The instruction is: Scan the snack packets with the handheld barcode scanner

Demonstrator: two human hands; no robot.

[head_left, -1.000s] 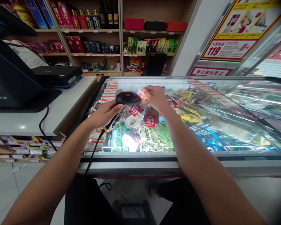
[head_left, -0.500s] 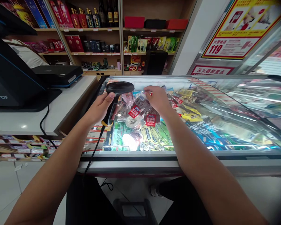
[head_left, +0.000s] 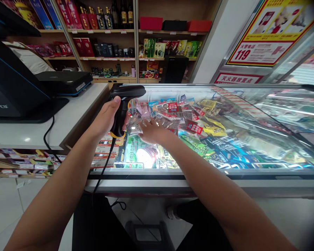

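Observation:
My left hand (head_left: 106,116) grips the handle of a black barcode scanner (head_left: 125,94) with a yellow band, held upright above the left end of a glass-topped chest freezer (head_left: 246,174). A black cable (head_left: 103,172) hangs from the scanner down past the freezer's front. My right hand (head_left: 152,131) lies on the glass just right of the scanner, its fingers on a clear plastic snack packet (head_left: 136,122). More clear packets with red labels (head_left: 172,111) lie on the glass behind that hand.
A white counter (head_left: 68,118) on the left carries a black till screen (head_left: 13,87) and a flat black device (head_left: 65,82). Wooden shelves of boxes and bottles (head_left: 115,35) line the back wall. Frozen goods fill the freezer. A yellow and red poster (head_left: 264,31) hangs at the right.
My left hand lifted the scanner up and to the left. My right hand drew back from the far packets toward me and came down on a clear packet beside the scanner.

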